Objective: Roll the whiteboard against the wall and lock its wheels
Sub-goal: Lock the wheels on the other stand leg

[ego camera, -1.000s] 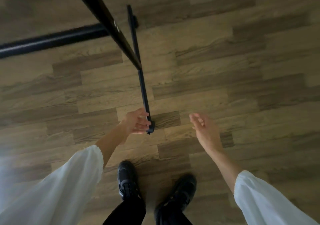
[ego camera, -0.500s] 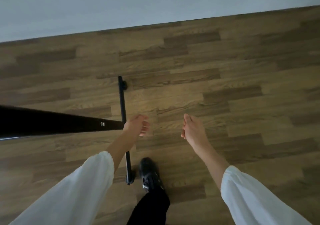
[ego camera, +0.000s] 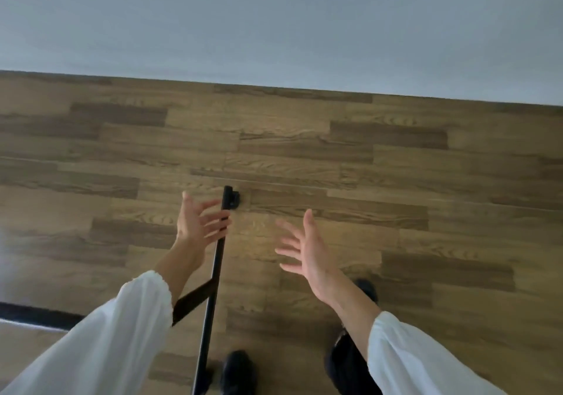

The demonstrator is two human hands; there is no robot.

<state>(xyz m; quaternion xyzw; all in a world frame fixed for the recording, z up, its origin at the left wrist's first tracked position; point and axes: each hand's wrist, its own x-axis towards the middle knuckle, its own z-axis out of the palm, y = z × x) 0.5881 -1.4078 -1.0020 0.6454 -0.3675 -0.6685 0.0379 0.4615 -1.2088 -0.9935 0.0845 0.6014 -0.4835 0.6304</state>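
A plain pale grey wall (ego camera: pixel 274 20) fills the top of the view, met by a brown wood-plank floor (ego camera: pixel 396 181) with a fair strip of planks left bare in front of it. The whiteboard's black metal base rail (ego camera: pixel 217 269) lies pointing at the wall, its far black caster wheel (ego camera: pixel 234 201) well short of it, so the rolling looks unfinished and the locks probably untouched. The left hand (ego camera: pixel 198 222) is spread wide just beside the rail's far end, nothing gripped; contact can't be told. The right hand (ego camera: pixel 307 247) is fanned open too, well apart from the frame, likely held out for balance mid-step. Black shoes (ego camera: pixel 237 370) are seen near the rail's near end
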